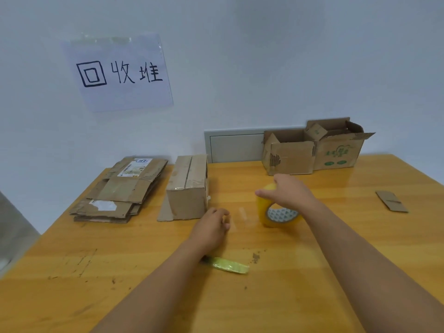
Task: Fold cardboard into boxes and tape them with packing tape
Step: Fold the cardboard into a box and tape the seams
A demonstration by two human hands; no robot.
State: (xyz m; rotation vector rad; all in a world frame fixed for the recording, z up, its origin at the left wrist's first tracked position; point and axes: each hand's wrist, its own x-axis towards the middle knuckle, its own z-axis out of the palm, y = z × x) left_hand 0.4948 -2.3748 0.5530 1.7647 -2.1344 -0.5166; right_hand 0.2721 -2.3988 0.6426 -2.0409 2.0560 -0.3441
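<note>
Tape roll [276,210] stands on edge mid-desk, yellowish clear packing tape on a printed core. We read it as light, rigid, slick on the outside; it'll roll if nudged. Best hold: over the rim, or fingers through the core.

A clear strip of tape [242,216] looks stretched from the roll toward our left hand. Film is thin and sticky, will fold onto itself if it goes slack, so we'd keep tension on it.

Right hand [288,191] sits on top of the roll, fingers curled down over the rim, thumb out to the left. It has the roll held.

Left hand [212,225] is loosely closed just left of the strip, fingertips bunched as if pinching the free end. Contact is blurred; we can't confirm it.

Closed cardboard box [188,188] is just beyond the left hand, top seam showing tape, sitting on a loose flap of cardboard. Stiff but dentable; we'd grip it by opposite side walls.

Stack of flattened cardboard [120,193] is at the left of the desk [312,272]: light, floppy sheets, worn edges.

Two open boxes [312,150] stand at the back right against the wall. A small cardboard scrap [391,200] lies far right. A yellow-green utility knife [228,265] lies near us, partly under the left forearm.
</note>
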